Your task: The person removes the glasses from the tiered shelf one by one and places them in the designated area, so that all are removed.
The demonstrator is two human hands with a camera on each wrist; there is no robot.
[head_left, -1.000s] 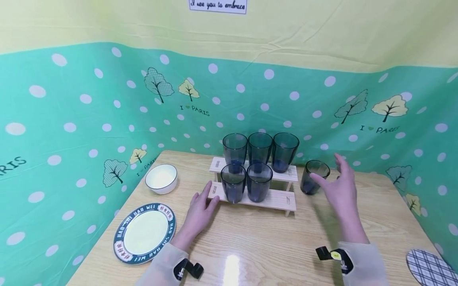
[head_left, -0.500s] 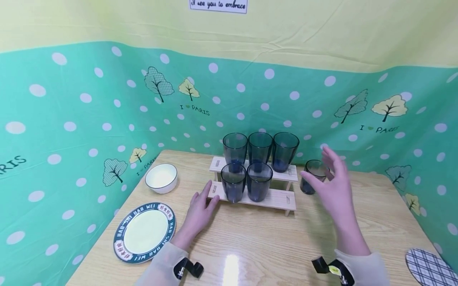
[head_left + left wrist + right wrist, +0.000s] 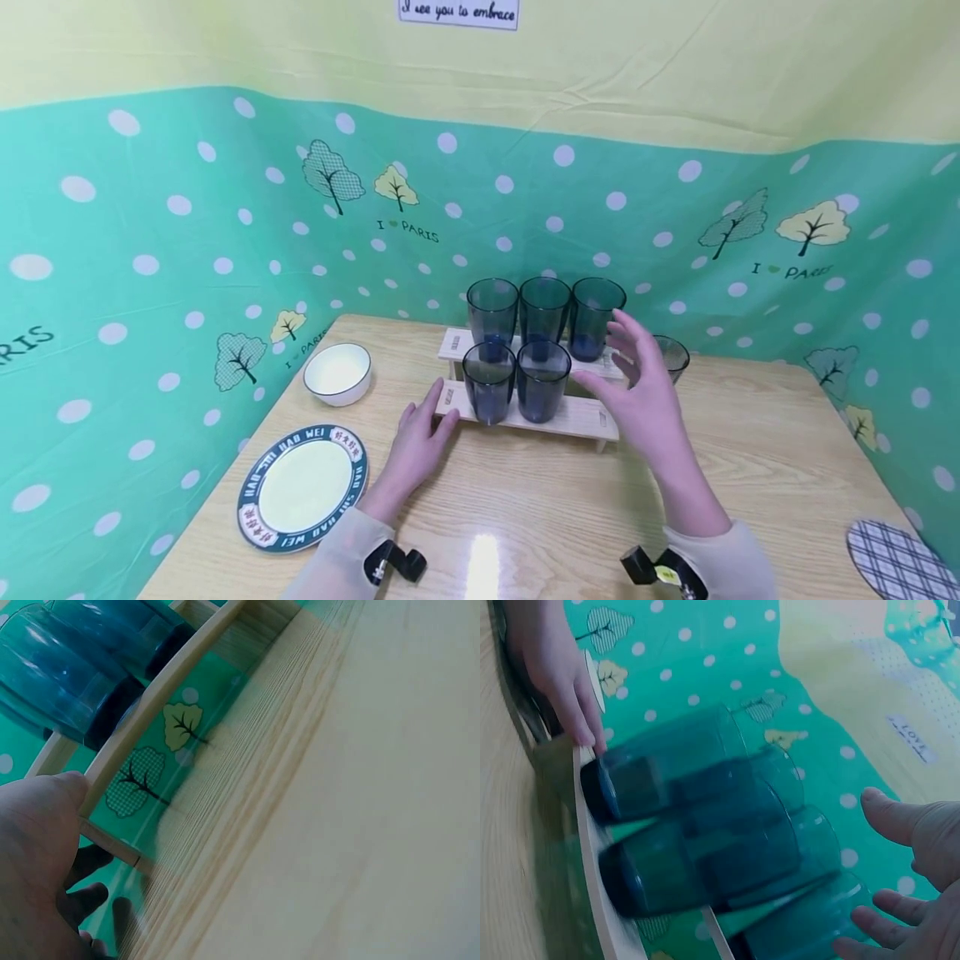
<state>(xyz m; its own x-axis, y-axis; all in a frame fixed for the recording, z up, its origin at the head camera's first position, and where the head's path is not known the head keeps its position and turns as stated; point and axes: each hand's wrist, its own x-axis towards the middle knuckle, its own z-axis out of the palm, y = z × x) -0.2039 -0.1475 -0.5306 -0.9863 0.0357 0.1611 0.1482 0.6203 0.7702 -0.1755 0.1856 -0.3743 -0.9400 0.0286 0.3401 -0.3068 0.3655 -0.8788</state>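
Note:
A two-step wooden rack (image 3: pixel 577 417) holds dark blue tumblers: three on the back step (image 3: pixel 545 310), two on the front step (image 3: pixel 515 383). Another tumbler (image 3: pixel 672 357) stands on the table to the rack's right, partly hidden behind my right hand. My left hand (image 3: pixel 420 437) rests flat on the table with its fingertips against the rack's left end (image 3: pixel 112 761). My right hand (image 3: pixel 637 400) hovers open over the rack's right end, fingers spread, holding nothing. The right wrist view shows the tumblers (image 3: pixel 697 817) close by and blurred.
A white bowl (image 3: pixel 338 373) and a plate with a dark lettered rim (image 3: pixel 303 487) lie at the table's left. A plaid coaster (image 3: pixel 896 562) sits at the front right corner. Green dotted cloth walls close in the table on three sides.
My right hand has swung left, from beside the loose tumbler to above the rack's right end. The left hand has stayed at the rack's left end.

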